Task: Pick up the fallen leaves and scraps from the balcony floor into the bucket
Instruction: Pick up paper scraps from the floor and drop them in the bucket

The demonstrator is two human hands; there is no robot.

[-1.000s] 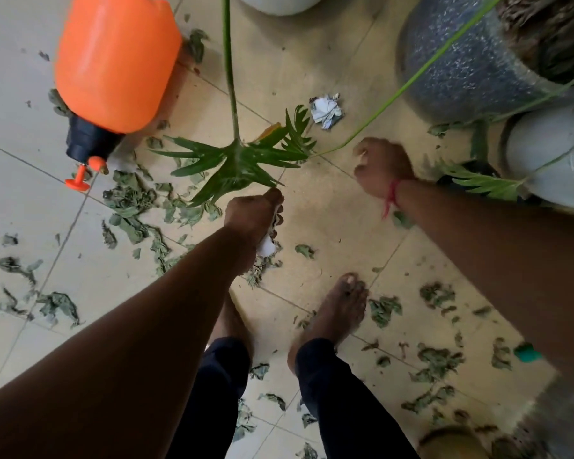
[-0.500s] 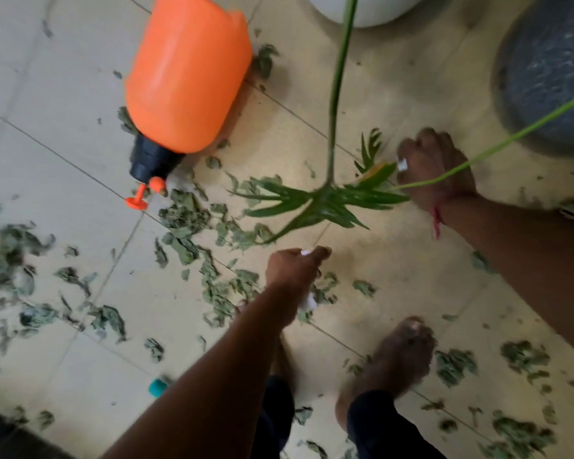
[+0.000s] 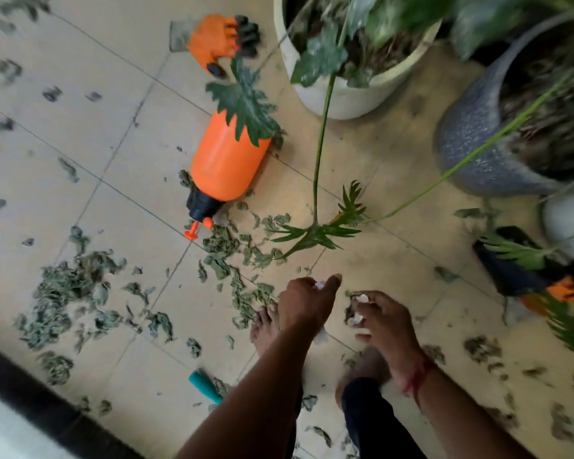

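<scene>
The left hand point(image 3: 307, 303) curls round a white paper scrap point(image 3: 319, 285); the right hand point(image 3: 390, 321) pinches crumpled paper point(image 3: 361, 298). Dry leaves point(image 3: 246, 303) lie just left of the left grip. Best to hold both tight until over the bucket, which is out of view.

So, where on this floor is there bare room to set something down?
The tiles between the orange sprayer, the white pot and the grey pot are nearly bare. Crowded: the leaf scraps by the sprayer's nozzle and the pile further left.
</scene>
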